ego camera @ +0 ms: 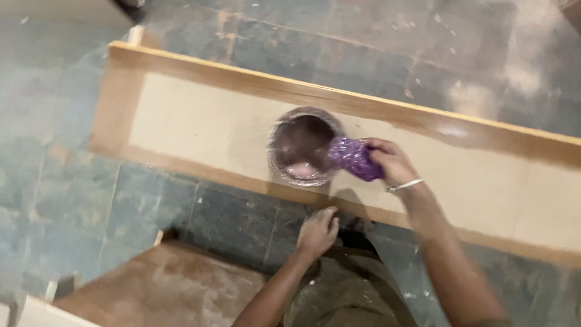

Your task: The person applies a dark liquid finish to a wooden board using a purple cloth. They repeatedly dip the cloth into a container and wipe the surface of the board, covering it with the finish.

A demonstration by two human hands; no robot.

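Fingers (374, 152) of my right hand (390, 162) are curled tight around a purple cloth (354, 158), a crumpled wad that sticks out to the left of the fist and hangs over the right rim of the tin (302, 146). I cannot tell whether the cloth touches the rim or the liquid inside. A thin metal bangle (404, 186) sits on that wrist.

Nearest to me, at the bottom of the view, I see my lap in dusty olive trousers (342, 290), with both forearms reaching out over it. My left hand (318, 232) lies just ahead of my knees, knuckles up, fingers loosely bent and pressed down on the stone floor (236, 221); it holds nothing that I can see. To the left of it sits a brown wooden panel (163, 284), dull and dusty, with pale edges at the lower left corner.

Beyond the left hand runs the board (200, 124), a long pale plank with darker stained strips along both long edges, lying aslant across the floor from upper left to lower right. The tin stands on it near the middle, round, open, wrapped in something shiny, with a dark brownish liquid inside and a lighter patch at the bottom. The right hand hovers over the board just right of the tin.

Farther off, grey slate floor with white dust smears fills the top of the view.
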